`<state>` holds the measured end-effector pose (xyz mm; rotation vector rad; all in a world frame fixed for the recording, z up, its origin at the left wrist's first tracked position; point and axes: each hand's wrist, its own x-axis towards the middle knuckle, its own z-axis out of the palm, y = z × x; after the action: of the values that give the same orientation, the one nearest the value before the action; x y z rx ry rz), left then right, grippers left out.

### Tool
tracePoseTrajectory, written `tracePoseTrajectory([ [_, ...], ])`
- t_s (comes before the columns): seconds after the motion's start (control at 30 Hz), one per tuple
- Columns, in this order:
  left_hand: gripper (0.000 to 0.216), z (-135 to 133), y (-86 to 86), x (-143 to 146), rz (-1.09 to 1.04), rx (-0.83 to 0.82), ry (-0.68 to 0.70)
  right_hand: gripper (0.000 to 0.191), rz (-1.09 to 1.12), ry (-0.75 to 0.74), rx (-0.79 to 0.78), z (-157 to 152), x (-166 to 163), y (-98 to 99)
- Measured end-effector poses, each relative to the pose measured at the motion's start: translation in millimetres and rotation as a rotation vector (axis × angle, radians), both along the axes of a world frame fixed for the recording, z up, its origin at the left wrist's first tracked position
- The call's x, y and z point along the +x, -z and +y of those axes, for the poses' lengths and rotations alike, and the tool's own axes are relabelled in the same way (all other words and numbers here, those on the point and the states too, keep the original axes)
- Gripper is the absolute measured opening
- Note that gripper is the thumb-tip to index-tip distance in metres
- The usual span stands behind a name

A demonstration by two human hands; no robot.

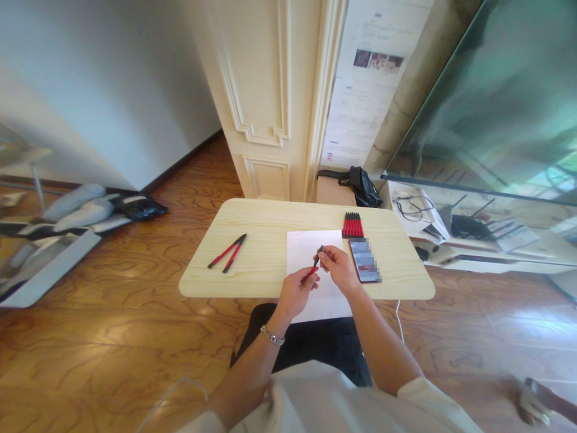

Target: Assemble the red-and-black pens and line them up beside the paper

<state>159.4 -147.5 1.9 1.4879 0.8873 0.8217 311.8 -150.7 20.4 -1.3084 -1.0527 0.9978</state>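
Observation:
Both of my hands meet over a white sheet of paper (311,307) that hangs past the table's near edge. A red and black pen (317,258) is between them, tilted. My left hand (297,291) grips its red lower part, while the fingers of my right hand (336,264) pinch its black upper end. On the left, two more red and black pens (228,252) lie touching at their black ends. Beyond my right hand, a row of several red and black pens (353,225) lies side by side. A phone (364,260) with a lit screen rests just below that row.
The pale wooden table (265,216) has rounded corners. Behind it stand a cream panelled door (265,90) and a black bag (363,186). To the right, a white cabinet (487,264) sits under a large dark screen (509,102). An open box (49,270) is on the floor at left.

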Motion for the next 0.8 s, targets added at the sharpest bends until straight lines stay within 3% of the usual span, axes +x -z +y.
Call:
tracePoseTrajectory([
  [0.3, 0.037, 0.9, -0.7, -1.6, -0.039, -0.038, 0.083, 0.030, -0.016, -0.027, 0.025, -2.9, 2.2, 3.8],
  [0.57, 0.035, 1.2, 0.7, -0.4, -0.041, -0.038, 0.056, 0.027, -0.033, -0.008, 0.024, -5.7, 0.3, 7.3],
  [0.8, 0.036, 0.6, -2.6, 0.3, -0.249, -0.323, 0.137, 0.030, 0.030, -0.031, -0.002, -8.6, -2.9, -0.3],
])
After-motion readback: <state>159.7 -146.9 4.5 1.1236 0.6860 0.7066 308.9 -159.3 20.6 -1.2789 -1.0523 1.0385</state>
